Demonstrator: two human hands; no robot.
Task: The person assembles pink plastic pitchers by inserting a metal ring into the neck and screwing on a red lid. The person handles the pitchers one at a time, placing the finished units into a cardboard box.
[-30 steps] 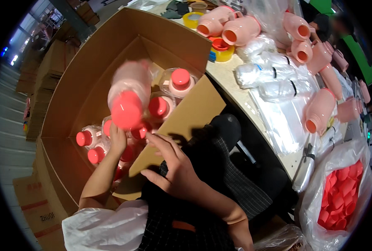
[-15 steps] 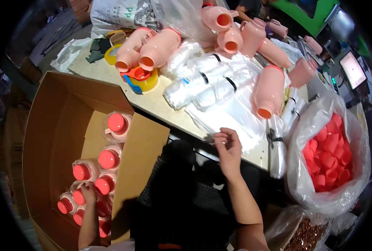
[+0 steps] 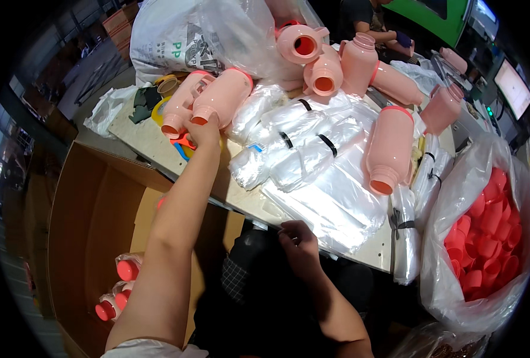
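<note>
- beyond the tabletop [image 3: 241, 200], a green panel [image 3: 426, 18] and a lit screen [image 3: 513, 88] stand at upper right, where a co-worker's gloved hand [image 3: 403, 39] rests by another flask.
- left hand [image 3: 205, 132] reaches far over the tabletop, at the open neck of a pink flask [image 3: 226, 92]; its fingertips are hidden, so how far they close, or whether they grip, i cannot tell.
- that pink flask lies tilted, just past the left hand and well apart from the right, mouth toward the person; a second flask [image 3: 180, 107] lies beside it on the left.
- right hand [image 3: 300, 241] hangs over the lap by the tabletop's front edge, fingers loosely curled, with nothing visible in it.
- clear plastic bundles [image 3: 300, 158] with black ties lie between the pink flask and a lone flask [image 3: 390, 146] farther right; flat clear bags [image 3: 348, 215] lie nearer the right hand.
- below the left forearm, a cardboard box [image 3: 86, 221] holds wrapped, red-capped flasks [image 3: 127, 270].
- at right, a clear sack [image 3: 441, 286] holds red cups [image 3: 488, 238].
- behind the pink flask stands a white sack [image 3: 163, 42].
</note>
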